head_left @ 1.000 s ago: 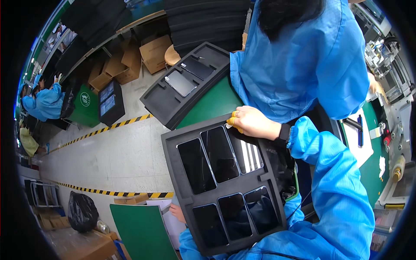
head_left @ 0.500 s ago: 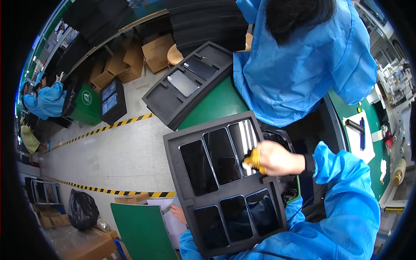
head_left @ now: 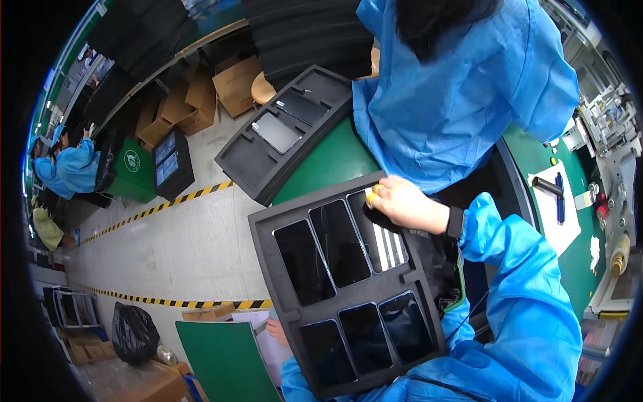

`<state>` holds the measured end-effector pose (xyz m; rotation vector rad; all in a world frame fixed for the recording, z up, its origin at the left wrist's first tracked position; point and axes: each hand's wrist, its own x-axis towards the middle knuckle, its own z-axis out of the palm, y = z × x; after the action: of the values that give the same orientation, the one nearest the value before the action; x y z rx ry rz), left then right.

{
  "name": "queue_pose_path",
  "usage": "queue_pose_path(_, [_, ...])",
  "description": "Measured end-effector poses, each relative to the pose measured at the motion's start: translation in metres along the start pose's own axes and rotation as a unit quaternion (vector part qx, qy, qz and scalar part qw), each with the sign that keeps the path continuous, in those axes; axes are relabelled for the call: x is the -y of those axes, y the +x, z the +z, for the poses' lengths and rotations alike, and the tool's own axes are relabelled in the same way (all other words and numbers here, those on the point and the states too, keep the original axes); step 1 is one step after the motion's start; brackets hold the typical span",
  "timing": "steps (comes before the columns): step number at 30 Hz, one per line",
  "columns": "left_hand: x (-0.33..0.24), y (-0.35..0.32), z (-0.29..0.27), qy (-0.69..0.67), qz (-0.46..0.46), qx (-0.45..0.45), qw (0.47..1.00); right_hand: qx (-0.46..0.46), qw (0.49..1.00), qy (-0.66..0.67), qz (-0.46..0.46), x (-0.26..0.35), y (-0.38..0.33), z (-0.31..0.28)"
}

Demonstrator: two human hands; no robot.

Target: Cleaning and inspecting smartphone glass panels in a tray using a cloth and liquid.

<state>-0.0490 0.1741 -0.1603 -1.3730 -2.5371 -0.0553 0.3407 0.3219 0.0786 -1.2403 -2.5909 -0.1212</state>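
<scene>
A black foam tray (head_left: pixel 288 268) holds several dark-screened smartphones in two rows of slots. My left hand (head_left: pixel 278 332) shows beside the tray's left edge, gripping it, with most of the hand hidden underneath. Over the far end of the upper row's right smartphone (head_left: pixel 383 238) is my right hand (head_left: pixel 408 204), its fingers drawn together and yellow finger cots (head_left: pixel 374 194) on the tips. Whatever may lie between those fingers is hidden. White light stripes reflect off that phone's screen.
A second foam tray (head_left: pixel 241 161) with two phones lies on a green table (head_left: pixel 328 164) beyond mine. A co-worker in a blue gown (head_left: pixel 462 100) stands close ahead. At right is a green bench with white paper (head_left: pixel 557 208); a green bin (head_left: pixel 134 171) stands far left.
My right hand has moved away from me, from the lower part of the upper row's right phone to its far end. The tray and my left hand stay nearly in place.
</scene>
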Motion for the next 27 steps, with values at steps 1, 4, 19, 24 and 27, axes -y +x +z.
queue_pose_path(1, [-0.002, 0.001, 0.001, -0.002, 0.001, -0.001, 1.000, 0.015, 0.999, 0.026, -0.010, 0.004, -0.005, -0.001])
queue_pose_path(4, [-0.001, -0.002, 0.003, -0.001, -0.004, -0.001, 1.000, 0.039, 0.994, 0.099, -0.013, 0.032, -0.029, -0.005])
queue_pose_path(19, [0.004, -0.016, 0.006, -0.002, -0.009, -0.003, 1.000, -0.083, 0.988, 0.103, 0.085, -0.011, -0.006, 0.002])
queue_pose_path(24, [0.012, -0.024, 0.009, 0.007, -0.009, 0.001, 1.000, -0.057, 0.992, 0.093, 0.061, -0.006, -0.001, 0.023])
queue_pose_path(27, [0.013, -0.027, 0.011, 0.009, -0.009, 0.005, 1.000, -0.003, 0.986, 0.155, 0.054, 0.020, -0.031, 0.005])
